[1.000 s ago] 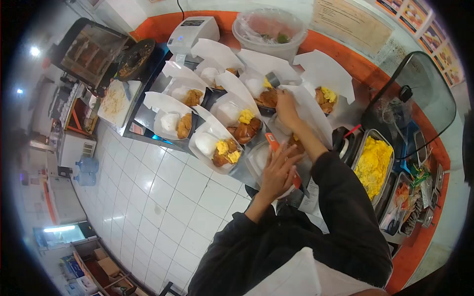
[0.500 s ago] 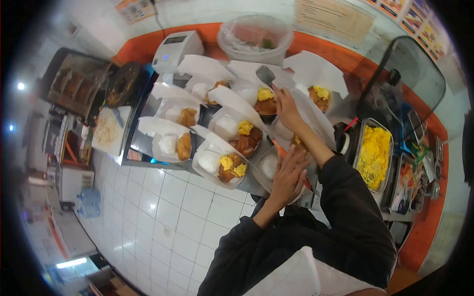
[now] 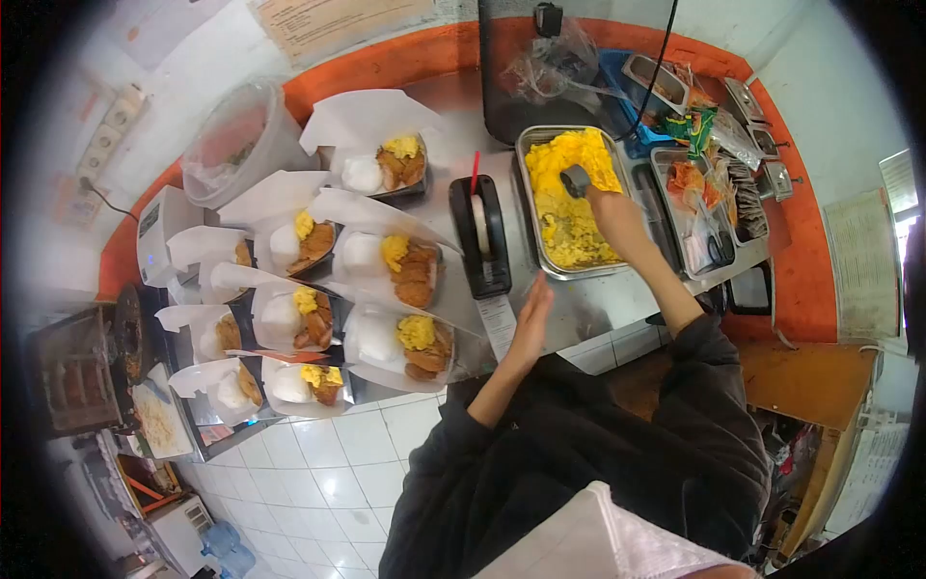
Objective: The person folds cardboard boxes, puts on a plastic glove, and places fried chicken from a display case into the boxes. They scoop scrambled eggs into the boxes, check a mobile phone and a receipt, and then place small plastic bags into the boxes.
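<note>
The right hand (image 3: 620, 220) is hiding the handle of the dark scoop (image 3: 575, 181), and the pictures are not showing clearly whether the scoop's head is touching the scrambled egg (image 3: 576, 154) below it. Lids are partly covering the food in several of the paper boxes (image 3: 371, 116) standing to the left on the table (image 3: 569, 326). The wall notice (image 3: 333, 24) is running out of view at the top, its lines blurring past reading; the print on the paper slip (image 3: 498, 326) is also proving too small to read. The right fingers are curling closed around the scoop, holding it over the metal tray (image 3: 584, 274) where the egg is lying. The left hand (image 3: 529, 323) is holding nothing visible; its fingers are extending nearly straight, hovering just beside the slip, near the black dispenser (image 3: 494, 275).
</note>
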Demonstrator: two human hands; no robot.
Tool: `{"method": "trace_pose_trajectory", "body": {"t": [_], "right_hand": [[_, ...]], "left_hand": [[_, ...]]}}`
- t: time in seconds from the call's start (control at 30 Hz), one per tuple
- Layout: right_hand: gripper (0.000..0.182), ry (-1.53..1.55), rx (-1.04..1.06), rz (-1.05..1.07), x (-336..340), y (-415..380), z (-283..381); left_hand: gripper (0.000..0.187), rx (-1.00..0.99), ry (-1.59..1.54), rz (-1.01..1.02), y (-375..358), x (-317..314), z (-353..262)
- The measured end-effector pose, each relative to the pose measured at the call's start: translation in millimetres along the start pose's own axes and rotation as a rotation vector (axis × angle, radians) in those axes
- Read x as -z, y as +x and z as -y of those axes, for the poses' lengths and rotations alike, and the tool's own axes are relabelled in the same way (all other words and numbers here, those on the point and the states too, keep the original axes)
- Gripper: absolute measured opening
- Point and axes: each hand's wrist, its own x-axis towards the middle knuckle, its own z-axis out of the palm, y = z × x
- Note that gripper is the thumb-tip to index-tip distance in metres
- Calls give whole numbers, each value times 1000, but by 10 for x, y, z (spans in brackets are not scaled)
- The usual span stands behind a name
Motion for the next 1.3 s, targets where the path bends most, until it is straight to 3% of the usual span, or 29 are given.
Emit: {"method": "trace_pose_trajectory", "body": {"t": [0.03,0.07,0.13,0.17,0.23,0.27,0.33,0.4,0.47,0.57,0.63,0.7,0.87,0.93,0.97,1.03,1.1,1.17,1.3], "right_hand": [[23,-189,81,18,-86,-30,-9],[23,-185,85,28,-214,-55,13],[27,-498,351,-67,-501,-114,66],[27,-489,354,-63,-596,-182,28],[28,-383,563,-36,-718,-290,-3],[27,-414,532,87,-751,-362,-29],[25,-295,558,124,-614,-337,-84],[24,-168,587,172,-503,-358,-105],[19,144,424,315,-412,-369,-136],[18,365,308,336,-327,-257,-237],[16,223,346,373,-323,-377,-124],[15,2,596,420,-363,-516,-61],[20,282,665,470,-206,-317,-358],[27,788,400,400,-393,-299,-465],[27,789,406,405,-413,-325,-522],[32,1140,-161,700,-334,-350,-554],[30,1240,-221,745,-354,-378,-607],[28,1423,-397,613,-421,-435,-678],[24,1442,-471,265,-199,-510,-567]], "left_hand": [[53,-3,116,-78,91,-35,69],[55,-4,231,-157,166,-81,141],[56,41,98,-162,243,-230,105],[57,78,-32,-161,266,-282,94],[59,41,22,-132,319,-275,194],[59,32,6,-163,356,-264,268],[59,14,-19,-204,385,-294,282],[64,62,-37,-61,355,-263,236],[64,67,-93,-86,321,-306,161],[61,58,-141,-156,302,-363,154],[58,38,-133,-218,332,-334,178],[65,18,-130,-56,373,-221,265],[67,-37,-103,-34,414,-201,333],[67,-41,-97,-53,401,-218,310],[67,-37,-61,-62,395,-235,293],[68,-45,-27,-79,392,-265,260],[68,-26,-50,-97,353,-283,235],[66,-19,-13,-126,320,-316,212],[68,-51,187,-124,217,-254,261]]}}
